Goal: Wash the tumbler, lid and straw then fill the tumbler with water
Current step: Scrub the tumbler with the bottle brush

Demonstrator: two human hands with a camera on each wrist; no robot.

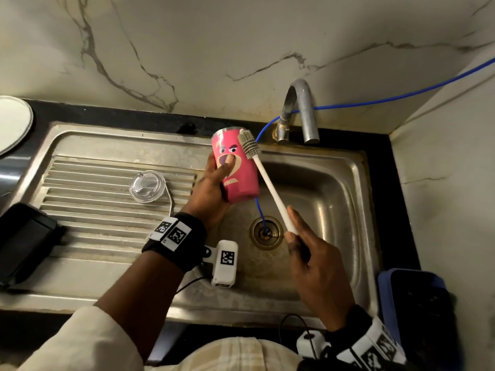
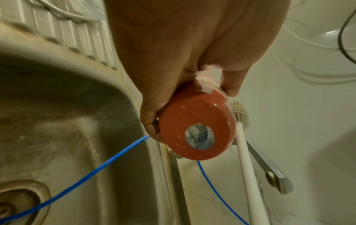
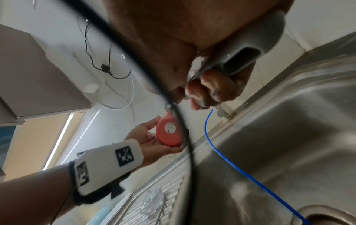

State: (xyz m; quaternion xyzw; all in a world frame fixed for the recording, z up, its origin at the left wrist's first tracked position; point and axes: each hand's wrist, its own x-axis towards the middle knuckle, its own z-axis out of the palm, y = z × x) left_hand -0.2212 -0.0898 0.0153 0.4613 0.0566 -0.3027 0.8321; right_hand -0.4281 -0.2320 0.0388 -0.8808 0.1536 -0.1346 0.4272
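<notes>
My left hand (image 1: 214,180) grips a pink tumbler (image 1: 237,167) with a cartoon bear face, tilted over the left side of the sink basin (image 1: 329,188). Its round base (image 2: 196,134) faces the left wrist camera and shows in the right wrist view (image 3: 169,132). My right hand (image 1: 302,245) holds the white handle of a bottle brush (image 1: 270,188); its grey bristle head (image 1: 249,144) lies against the tumbler's rim on the outside. A clear lid (image 1: 147,186) rests on the ribbed drainboard (image 1: 93,210) with a thin metal straw (image 1: 170,200) beside it.
A steel tap (image 1: 300,111) arches over the basin's back edge, with no water seen running. A blue hose (image 1: 261,210) runs from the wall into the drain (image 1: 266,232). A white plate (image 1: 13,124) sits far left, a black object (image 1: 24,239) near left, and a blue basket (image 1: 417,303) to the right.
</notes>
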